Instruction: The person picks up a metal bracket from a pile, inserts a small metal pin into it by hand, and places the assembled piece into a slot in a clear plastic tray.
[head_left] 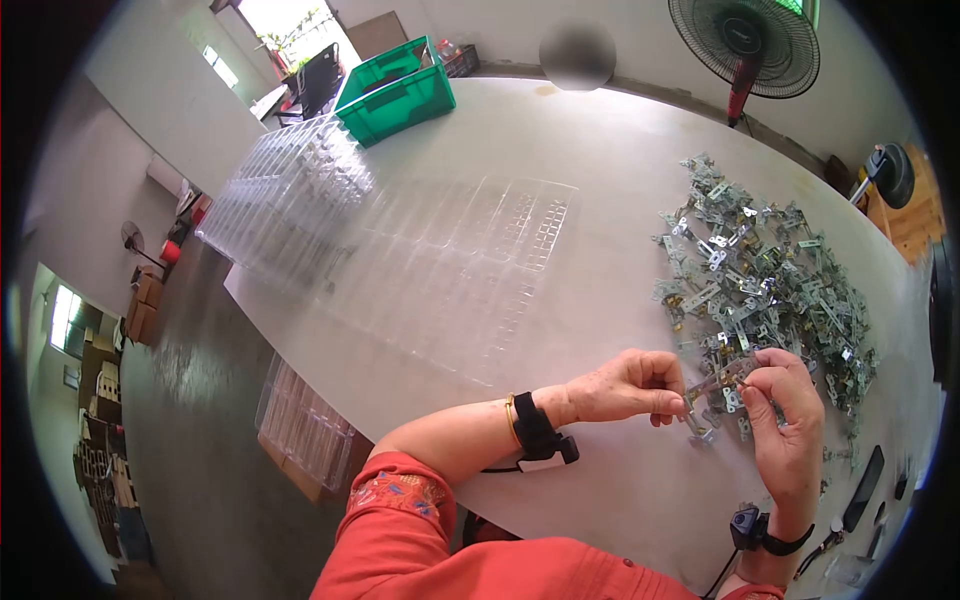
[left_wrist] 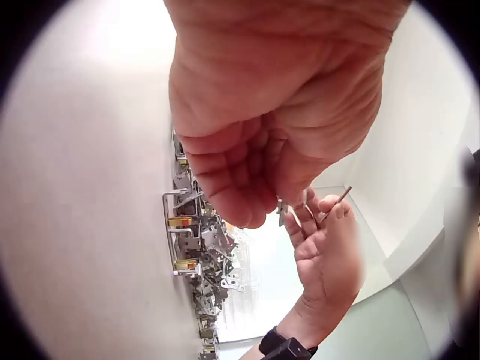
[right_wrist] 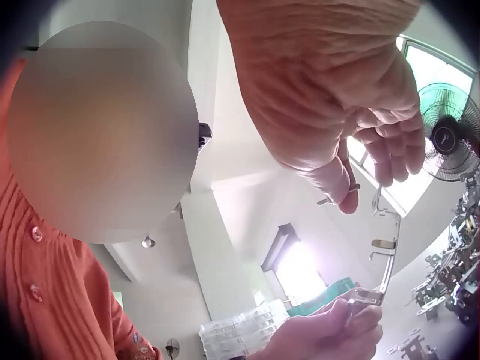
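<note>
Well, from where I stand, with twelve o'clock straight ahead of the person, the left hand pinches one end of a slim silver metal bracket with small bent tabs between thumb and curled fingers. The bracket is held up between the two hands, its long axis running from the left fingertips towards two o'clock, so its other end comes up just beside the right hand. That right hand pinches a thin, straight metal pin between thumb and forefinger; I can't tell whether its remaining fingers touch the bracket. To my eye everything turns on that short gap: the left hand has the bracket, while the right, with the pin, is close by its far end. From the bracket, a loose heap of silver metal brackets spreads towards one o'clock, its near edge right behind the fingers, so I'd judge elbow room tight there. Towards ten o'clock a broad stretch of smooth pale tabletop gives more freedom, reaching to a flat, clear plastic gridded tray; the table's edge slants past beyond the left elbow, around nine. Further off, at ten to eleven, stand a stack of clear plastic trays and a green plastic crate; at twelve, a black caged fan.
</note>
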